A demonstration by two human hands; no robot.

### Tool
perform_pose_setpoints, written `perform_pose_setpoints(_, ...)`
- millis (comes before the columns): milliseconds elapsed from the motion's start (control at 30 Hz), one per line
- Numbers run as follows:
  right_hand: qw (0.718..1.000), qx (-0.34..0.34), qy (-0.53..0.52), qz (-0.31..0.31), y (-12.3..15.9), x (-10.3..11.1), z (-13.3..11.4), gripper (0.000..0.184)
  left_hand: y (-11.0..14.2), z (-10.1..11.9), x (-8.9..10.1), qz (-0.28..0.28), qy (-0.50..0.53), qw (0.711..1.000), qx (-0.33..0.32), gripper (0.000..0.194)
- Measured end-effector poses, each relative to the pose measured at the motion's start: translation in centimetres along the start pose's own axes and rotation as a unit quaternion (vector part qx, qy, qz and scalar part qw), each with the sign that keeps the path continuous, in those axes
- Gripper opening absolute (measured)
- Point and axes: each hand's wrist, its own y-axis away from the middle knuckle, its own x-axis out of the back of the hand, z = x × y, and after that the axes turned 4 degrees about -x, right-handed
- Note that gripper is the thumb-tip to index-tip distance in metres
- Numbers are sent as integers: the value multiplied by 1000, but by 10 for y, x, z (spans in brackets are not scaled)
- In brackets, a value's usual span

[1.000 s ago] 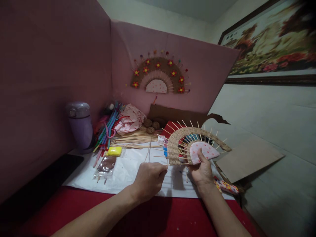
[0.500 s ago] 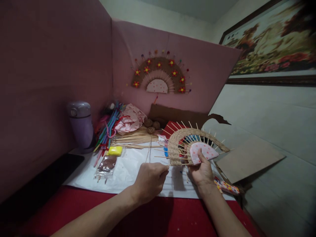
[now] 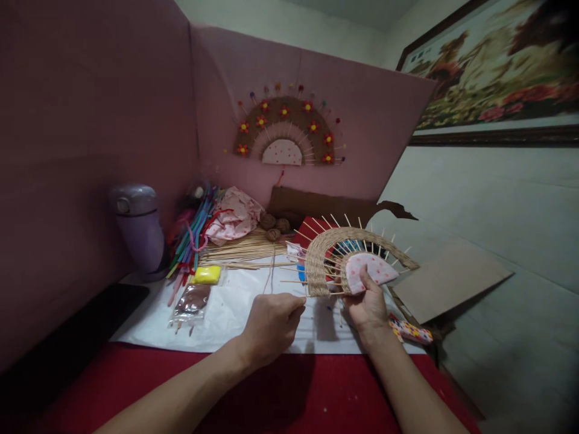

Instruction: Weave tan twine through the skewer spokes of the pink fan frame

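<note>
My right hand grips a half-round woven fan by its spotted pink-and-white centre piece, thumb in front, other fingers mostly hidden behind. Thin sticks radiate through the fan's twine band and poke out past its outer edge. My left hand is closed in a pinch at the fan's lower left corner. Brown twine runs from the twine balls down to this hand; its end between the fingertips is too small to see clearly.
A finished-looking fan with red flowers hangs on the pink board behind. A purple bottle, pipe cleaners, a bundle of sticks, yellow clay and a brown clay packet lie left. Cardboard rests at right.
The view has shifted slightly, so the background sits further left and higher. Both hands keep nearly the same hold on the fan and the twine.
</note>
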Motion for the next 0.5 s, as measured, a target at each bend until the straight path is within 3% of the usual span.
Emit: perform_pose_setpoints(500,999,2,-16,-28,1,1,-2,27,3,-1,-7,2,37,999,-10,26)
